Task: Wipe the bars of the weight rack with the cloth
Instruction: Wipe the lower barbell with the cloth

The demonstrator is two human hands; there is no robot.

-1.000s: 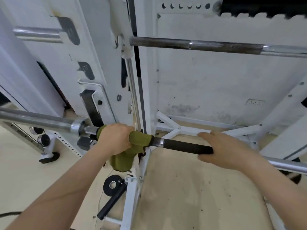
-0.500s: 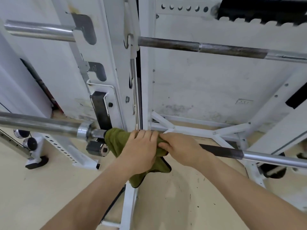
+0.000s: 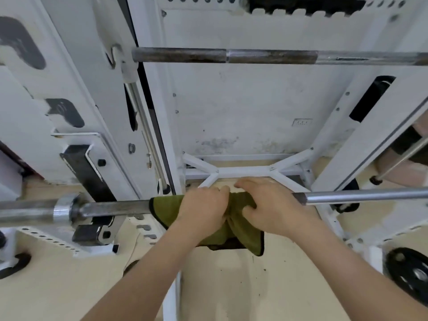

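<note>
In the head view we see the olive-green cloth (image 3: 165,208) draped over the lower bar (image 3: 115,208), which crosses the middle of the frame from edge to edge. The cloth's loose end hangs below the bar at centre. Our left hand (image 3: 203,209) has its fingers curled over the top of the bar, gripping the cloth against it. Our right hand (image 3: 271,205) sits just beside it, touching it, fingers curled into the bunched cloth and pinching a fold. To the right of this hand the bar runs on bare and shiny. The upper bar (image 3: 254,55) spans the top of the frame, dark and rusty. The white weight rack (image 3: 243,169) stands behind both hands, and a black weight plate (image 3: 410,276) lies on the floor at lower right
</note>
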